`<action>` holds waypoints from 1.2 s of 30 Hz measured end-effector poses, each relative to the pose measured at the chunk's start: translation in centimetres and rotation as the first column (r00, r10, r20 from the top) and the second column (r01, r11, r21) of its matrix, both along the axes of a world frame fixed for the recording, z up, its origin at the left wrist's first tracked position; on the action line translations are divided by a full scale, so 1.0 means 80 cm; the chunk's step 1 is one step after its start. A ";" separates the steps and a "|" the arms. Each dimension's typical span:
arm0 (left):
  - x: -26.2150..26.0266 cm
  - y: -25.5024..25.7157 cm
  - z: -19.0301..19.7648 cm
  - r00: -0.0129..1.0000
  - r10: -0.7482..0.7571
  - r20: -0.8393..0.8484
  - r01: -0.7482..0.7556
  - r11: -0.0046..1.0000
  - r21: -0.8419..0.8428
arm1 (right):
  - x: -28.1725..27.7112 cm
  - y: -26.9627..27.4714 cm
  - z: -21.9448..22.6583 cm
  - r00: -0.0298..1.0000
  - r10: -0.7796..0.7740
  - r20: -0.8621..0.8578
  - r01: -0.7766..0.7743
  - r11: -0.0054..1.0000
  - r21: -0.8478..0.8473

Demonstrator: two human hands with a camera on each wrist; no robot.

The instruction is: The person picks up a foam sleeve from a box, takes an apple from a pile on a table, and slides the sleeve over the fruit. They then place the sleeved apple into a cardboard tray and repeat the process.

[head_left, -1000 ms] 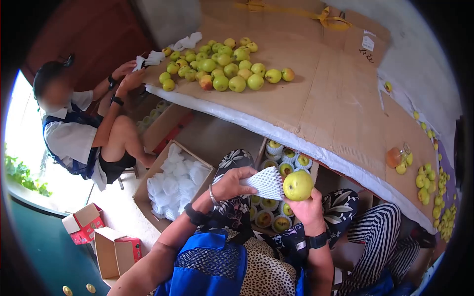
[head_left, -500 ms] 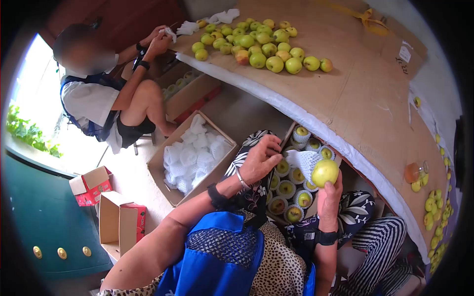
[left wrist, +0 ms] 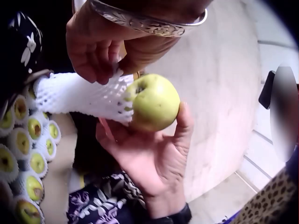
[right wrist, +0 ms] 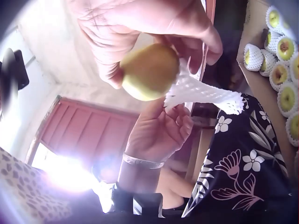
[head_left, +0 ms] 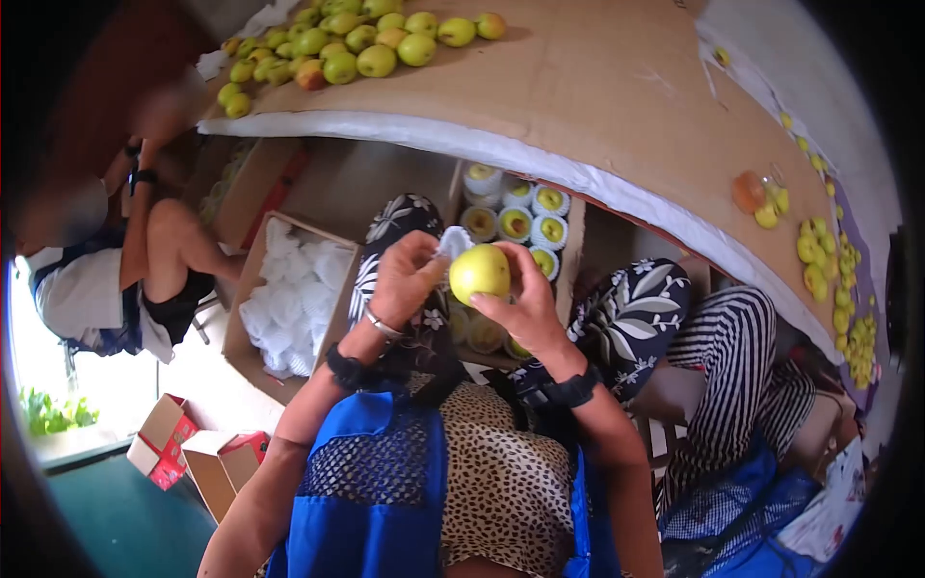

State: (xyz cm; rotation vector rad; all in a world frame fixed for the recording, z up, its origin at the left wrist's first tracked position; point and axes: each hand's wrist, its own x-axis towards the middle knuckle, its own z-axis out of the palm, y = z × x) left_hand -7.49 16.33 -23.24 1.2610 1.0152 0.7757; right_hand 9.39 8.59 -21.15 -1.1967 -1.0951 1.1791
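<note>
My right hand (head_left: 527, 299) grips a yellow-green apple (head_left: 480, 274) between thumb and fingers above my lap. A white foam net sleeve (left wrist: 84, 94) covers one end of the apple, its narrow length trailing off beyond it. With curled fingertips my left hand (head_left: 405, 276) pinches the open rim of the sleeve, right beside the apple. The left wrist view shows the rim stretched at the apple's dimpled end, with the right palm (left wrist: 152, 158) under the fruit. Below the hands, a box (head_left: 575, 226) holds rows of apples in foam nets.
Loose apples (head_left: 377, 61) lie piled on the cardboard-covered table (head_left: 578, 87). A carton (head_left: 234, 332) of foam nets (head_left: 289, 299) stands to my left, with small red boxes (head_left: 164, 438) beyond it. Another person (head_left: 159, 241) sits at left; striped trousers (head_left: 737, 356) show at right.
The left hand first held the net, then came off it, and now pinches its rim by the apple. The apple has come closer to the left hand, and the head view has shifted.
</note>
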 end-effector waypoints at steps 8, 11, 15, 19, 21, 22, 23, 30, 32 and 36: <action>-0.006 0.003 0.019 0.901 0.173 -0.397 -0.025 0.936 0.352 | 0.014 0.003 -0.008 0.944 0.075 -0.323 -0.117 0.987 -0.112; 0.000 -0.002 -0.005 0.995 -0.028 -0.100 0.048 0.977 0.206 | -0.004 0.005 -0.018 0.972 0.177 -0.155 -0.188 0.980 -0.060; -0.003 -0.002 -0.002 0.990 -0.095 0.106 0.088 0.994 0.067 | -0.005 0.012 0.003 0.897 0.128 -0.423 -0.206 0.968 -0.145; -0.006 -0.001 -0.008 0.980 -0.071 0.183 0.072 0.997 0.001 | 0.000 0.015 0.002 0.898 0.115 -0.426 -0.184 0.975 -0.125; -0.005 -0.001 -0.008 0.981 -0.103 0.162 0.104 0.995 0.004 | 0.000 0.014 0.006 0.941 0.105 -0.321 -0.148 0.982 -0.115; -0.005 -0.004 -0.003 0.986 -0.095 0.135 0.094 0.995 0.011 | -0.001 0.013 0.006 0.957 0.096 -0.274 -0.131 0.985 -0.113; -0.007 -0.006 0.002 0.990 -0.090 0.109 0.089 0.996 0.018 | 0.002 0.014 -0.003 0.986 0.098 -0.135 -0.111 0.989 -0.096; -0.004 -0.009 0.012 0.981 -0.035 0.193 0.028 0.999 0.037 | -0.006 0.014 -0.001 0.999 -0.035 -0.022 0.035 0.999 0.038; -0.003 -0.010 0.029 0.999 -0.045 0.017 0.041 0.981 0.189 | -0.005 0.014 -0.005 0.991 0.001 0.135 0.000 1.000 -0.008; -0.001 -0.012 0.047 0.960 -0.010 -0.281 0.179 0.794 0.582 | -0.009 0.015 -0.007 0.926 0.030 0.377 -0.030 1.000 -0.007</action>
